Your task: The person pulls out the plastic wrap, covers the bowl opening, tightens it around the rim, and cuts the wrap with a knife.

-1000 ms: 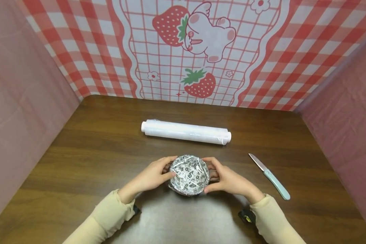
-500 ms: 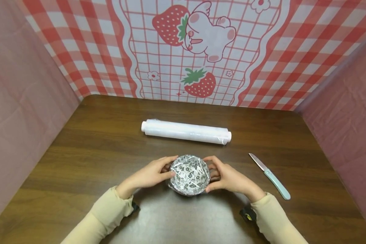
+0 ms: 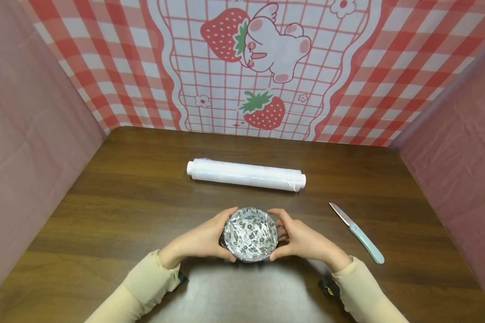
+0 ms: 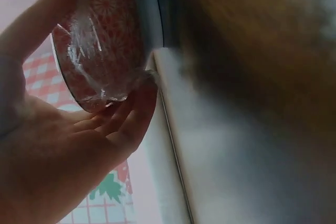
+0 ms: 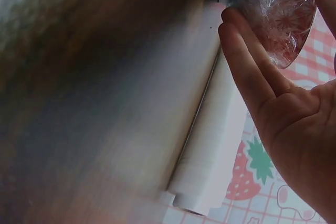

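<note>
A small patterned bowl (image 3: 250, 234) has clear plastic wrap stretched over its top. Its outside looks reddish with a flower pattern in the left wrist view, where wrinkled wrap (image 4: 86, 51) clings to the side. My left hand (image 3: 204, 237) grips the bowl's left side, thumb at the near rim and fingers round the far side. On the opposite side my right hand (image 3: 303, 237) holds it between thumb and fingers. Fingers (image 5: 247, 61) of that hand lie along the wrapped side in the right wrist view. Whether the bowl's base touches the table cannot be told.
Behind the bowl a roll of plastic wrap (image 3: 246, 175) lies crosswise on the brown wooden table (image 3: 117, 202). To the right lies a knife (image 3: 363, 240) with a light green handle, blade pointing away. A checked strawberry cloth (image 3: 262, 67) hangs at the back.
My left thumb has moved off the wrapped top to the near rim. The bowl has turned and shifted slightly toward me. Roll and knife stay put.
</note>
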`<act>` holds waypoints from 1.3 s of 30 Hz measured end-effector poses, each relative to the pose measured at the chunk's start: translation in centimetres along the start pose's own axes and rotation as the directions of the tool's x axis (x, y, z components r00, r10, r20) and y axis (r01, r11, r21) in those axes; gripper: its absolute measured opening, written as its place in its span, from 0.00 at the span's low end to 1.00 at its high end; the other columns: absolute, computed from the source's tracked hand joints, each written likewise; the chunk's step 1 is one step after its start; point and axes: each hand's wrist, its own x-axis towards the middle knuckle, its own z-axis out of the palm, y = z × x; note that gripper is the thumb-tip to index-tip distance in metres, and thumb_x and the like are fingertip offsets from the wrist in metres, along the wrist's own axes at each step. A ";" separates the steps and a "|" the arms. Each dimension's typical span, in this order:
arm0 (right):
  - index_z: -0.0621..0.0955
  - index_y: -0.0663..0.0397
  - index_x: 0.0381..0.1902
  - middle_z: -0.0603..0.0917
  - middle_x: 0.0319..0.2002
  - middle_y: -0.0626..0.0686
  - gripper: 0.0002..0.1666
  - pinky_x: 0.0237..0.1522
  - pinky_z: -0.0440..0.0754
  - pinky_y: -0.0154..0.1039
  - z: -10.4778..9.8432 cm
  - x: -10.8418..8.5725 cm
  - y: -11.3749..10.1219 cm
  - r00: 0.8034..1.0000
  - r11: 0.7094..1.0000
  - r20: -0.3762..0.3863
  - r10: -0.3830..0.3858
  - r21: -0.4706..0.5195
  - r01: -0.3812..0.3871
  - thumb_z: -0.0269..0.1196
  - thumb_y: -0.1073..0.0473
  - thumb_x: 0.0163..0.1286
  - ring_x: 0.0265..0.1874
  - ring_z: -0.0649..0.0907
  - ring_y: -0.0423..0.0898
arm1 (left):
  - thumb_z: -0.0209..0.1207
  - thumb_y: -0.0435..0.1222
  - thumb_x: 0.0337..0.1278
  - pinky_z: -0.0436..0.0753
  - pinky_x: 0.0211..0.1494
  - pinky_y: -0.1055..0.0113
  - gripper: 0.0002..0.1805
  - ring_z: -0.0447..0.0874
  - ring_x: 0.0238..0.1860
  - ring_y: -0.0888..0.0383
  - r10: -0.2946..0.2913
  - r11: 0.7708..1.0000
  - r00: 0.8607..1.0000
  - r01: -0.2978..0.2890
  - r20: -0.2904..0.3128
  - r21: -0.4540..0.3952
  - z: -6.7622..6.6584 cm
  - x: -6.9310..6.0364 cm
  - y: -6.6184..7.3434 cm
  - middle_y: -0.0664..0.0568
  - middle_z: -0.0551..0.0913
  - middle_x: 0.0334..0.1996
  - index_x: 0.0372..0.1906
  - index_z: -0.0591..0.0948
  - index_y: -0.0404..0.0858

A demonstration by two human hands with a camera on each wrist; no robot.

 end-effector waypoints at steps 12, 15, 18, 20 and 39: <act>0.56 0.58 0.66 0.81 0.41 0.53 0.59 0.43 0.80 0.34 0.0 0.4 -0.4 1.000 0.996 -0.023 0.004 -0.092 -0.006 0.71 0.42 0.41 0.37 0.82 0.41 | 0.75 0.38 0.22 0.63 0.65 0.51 0.61 0.64 0.62 0.44 -0.007 1.000 1.000 0.007 -0.008 -0.006 -0.3 0.2 -0.1 0.37 0.62 0.63 0.68 0.51 0.31; 0.56 0.57 0.66 0.80 0.41 0.53 0.59 0.44 0.80 0.35 0.2 0.4 -0.5 1.000 0.997 -0.012 0.026 -0.079 -0.027 0.72 0.43 0.41 0.39 0.82 0.42 | 0.74 0.39 0.26 0.61 0.66 0.50 0.61 0.61 0.64 0.43 -0.029 1.000 0.999 0.029 0.013 0.002 -0.6 -0.3 -0.2 0.36 0.58 0.66 0.69 0.48 0.31; 0.54 0.60 0.66 0.79 0.45 0.54 0.62 0.46 0.79 0.37 0.2 0.3 -0.6 0.999 0.993 -0.006 0.053 -0.109 -0.053 0.72 0.43 0.40 0.41 0.81 0.43 | 0.73 0.40 0.29 0.61 0.66 0.51 0.61 0.63 0.63 0.43 -0.049 0.999 0.999 0.049 0.024 0.009 -0.9 -0.9 -0.3 0.35 0.57 0.66 0.69 0.48 0.31; 0.53 0.62 0.67 0.77 0.49 0.57 0.63 0.48 0.78 0.38 0.2 0.2 -0.6 0.998 0.989 -0.012 0.067 -0.128 -0.068 0.73 0.43 0.40 0.44 0.80 0.45 | 0.73 0.41 0.30 0.61 0.66 0.51 0.60 0.65 0.61 0.44 -0.059 0.998 0.998 0.059 0.020 0.016 -1.0 -1.1 -0.4 0.35 0.58 0.65 0.68 0.48 0.30; 0.58 0.62 0.65 0.71 0.59 0.60 0.60 0.54 0.74 0.43 0.7 0.6 -0.4 0.995 0.987 -0.098 0.003 -0.160 -0.019 0.74 0.45 0.39 0.52 0.77 0.51 | 0.73 0.36 0.25 0.68 0.61 0.51 0.55 0.70 0.57 0.45 -0.035 0.999 0.999 0.035 -0.038 -0.012 -0.7 0.2 -0.7 0.40 0.70 0.59 0.66 0.56 0.36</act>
